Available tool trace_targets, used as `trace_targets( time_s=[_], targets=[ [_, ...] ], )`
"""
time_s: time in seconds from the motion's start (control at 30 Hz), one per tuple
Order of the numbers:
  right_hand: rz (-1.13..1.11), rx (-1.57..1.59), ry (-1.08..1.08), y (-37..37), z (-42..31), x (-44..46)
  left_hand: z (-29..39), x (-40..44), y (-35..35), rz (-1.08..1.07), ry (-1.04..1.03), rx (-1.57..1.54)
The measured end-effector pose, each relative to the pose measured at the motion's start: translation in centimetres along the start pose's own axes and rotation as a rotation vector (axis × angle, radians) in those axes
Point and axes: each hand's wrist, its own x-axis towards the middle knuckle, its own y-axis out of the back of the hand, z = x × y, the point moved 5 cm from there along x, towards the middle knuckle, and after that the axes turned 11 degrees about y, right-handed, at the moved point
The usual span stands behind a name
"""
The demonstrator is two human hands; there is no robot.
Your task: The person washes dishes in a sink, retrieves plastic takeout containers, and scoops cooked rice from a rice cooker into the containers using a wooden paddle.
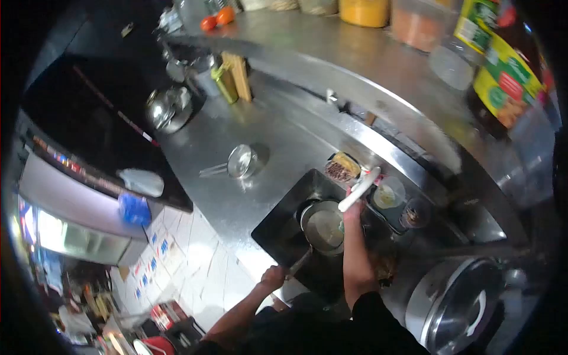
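My left hand (273, 277) is closed around the handle (300, 264) of a small round pan (325, 229). The pan sits on a black square stove (278, 231), with what looks like pale liquid inside. Beyond the pan's right side, my right hand (355, 208) reaches forward with its fingers closed on a long white utensil (362, 188), whose kind I cannot make out. That utensil hides part of the hand. Around it stand a container of brown and yellow food (342, 168), a clear tub (389, 193) and a small cup of dark bits (415, 214).
A strainer (241, 162) lies on the steel counter (207, 139). A large lidded pot (455, 307) stands at lower right. Tomatoes (216, 19), tubs (364, 10) and yellow-labelled packs (506, 80) line the raised shelf (307, 32). A metal bowl (168, 109) is at far left.
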Motion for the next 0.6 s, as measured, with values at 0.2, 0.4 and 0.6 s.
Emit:
trace_targets(
  time_s=[0.2, 0.4, 0.6],
  targets=[
    [-0.063, -0.673, 0.711, -0.2, -0.8, 0.1, 8.1, 3.0, 10.7, 0.008, 0.182, 0.031],
    [-0.236, -0.585, -0.3, 8.1, 4.3, -5.6, 14.9, 10.6, 9.8, 0.227, -0.022, -0.783],
    [-0.246, 0.14, -0.892, 2.1, 1.7, -14.0, 19.5, 16.9, 6.1, 0.785, 0.006, -0.373]
  ],
)
